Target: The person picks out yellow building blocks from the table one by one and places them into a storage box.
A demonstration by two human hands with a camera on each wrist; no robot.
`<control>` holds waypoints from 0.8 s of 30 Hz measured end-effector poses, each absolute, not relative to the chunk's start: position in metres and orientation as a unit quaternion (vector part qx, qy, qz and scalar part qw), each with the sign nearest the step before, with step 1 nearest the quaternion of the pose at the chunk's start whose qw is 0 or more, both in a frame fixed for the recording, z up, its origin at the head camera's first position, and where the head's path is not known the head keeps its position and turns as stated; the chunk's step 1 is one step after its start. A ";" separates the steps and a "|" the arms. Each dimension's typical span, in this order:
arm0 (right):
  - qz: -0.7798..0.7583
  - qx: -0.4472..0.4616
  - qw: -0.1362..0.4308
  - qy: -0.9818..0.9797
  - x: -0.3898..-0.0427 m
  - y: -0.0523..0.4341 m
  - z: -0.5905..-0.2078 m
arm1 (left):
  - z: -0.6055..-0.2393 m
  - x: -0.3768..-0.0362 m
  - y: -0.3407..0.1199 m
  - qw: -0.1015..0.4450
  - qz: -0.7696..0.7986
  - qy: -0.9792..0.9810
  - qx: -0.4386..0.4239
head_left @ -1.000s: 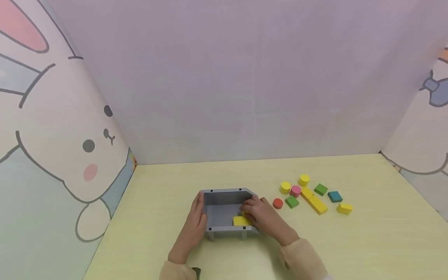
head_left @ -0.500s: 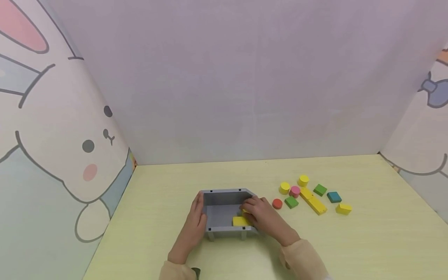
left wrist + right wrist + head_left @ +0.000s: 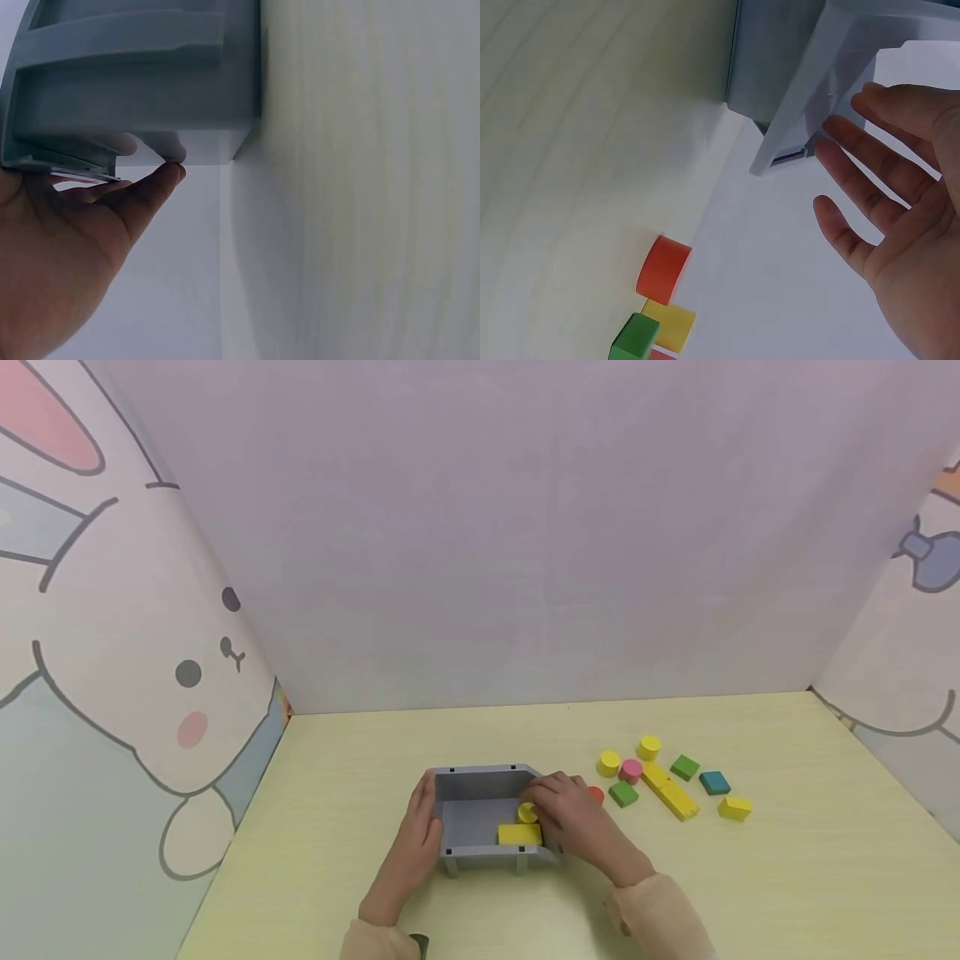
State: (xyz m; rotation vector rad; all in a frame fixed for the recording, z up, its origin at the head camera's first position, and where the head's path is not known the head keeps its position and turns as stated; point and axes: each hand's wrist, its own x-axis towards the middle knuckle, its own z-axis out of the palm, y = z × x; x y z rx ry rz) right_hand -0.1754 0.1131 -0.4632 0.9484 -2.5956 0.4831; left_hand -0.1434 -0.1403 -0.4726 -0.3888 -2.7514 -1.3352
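Observation:
A grey plastic bin (image 3: 468,822) sits on the table in front of me. Inside it, toward the right, lie a yellow rectangular block (image 3: 519,835) and a yellow cylinder block (image 3: 527,813). My left hand (image 3: 420,831) rests along the bin's left side; in the left wrist view its fingertips (image 3: 174,166) touch the outer wall. Over the bin's sloping right end hovers my right hand (image 3: 573,814), partly covering that edge. The right wrist view shows the right fingers (image 3: 847,169) spread and loosely bent, with nothing held.
Loose blocks lie right of the bin: a red disc (image 3: 596,795), green blocks (image 3: 623,793), yellow cylinders (image 3: 609,763), a pink cylinder (image 3: 631,771), a long yellow piece (image 3: 670,791), a teal block (image 3: 715,782) and a yellow block (image 3: 735,808). A pale curtain (image 3: 547,568) stands behind.
My right hand has let go of the yellow cylinder in the bin and moved slightly right, uncovering it. The left hand stays at the bin's side.

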 end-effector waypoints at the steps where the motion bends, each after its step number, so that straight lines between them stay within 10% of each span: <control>1: 0.168 0.332 0.171 -0.912 -0.175 0.114 -0.463 | -0.472 -0.143 -0.140 0.029 -0.433 -0.892 -0.125; 24: 0.164 0.269 0.171 -0.934 -0.176 0.147 -0.460 | -0.472 -0.143 -0.140 0.029 -0.431 -0.893 -0.126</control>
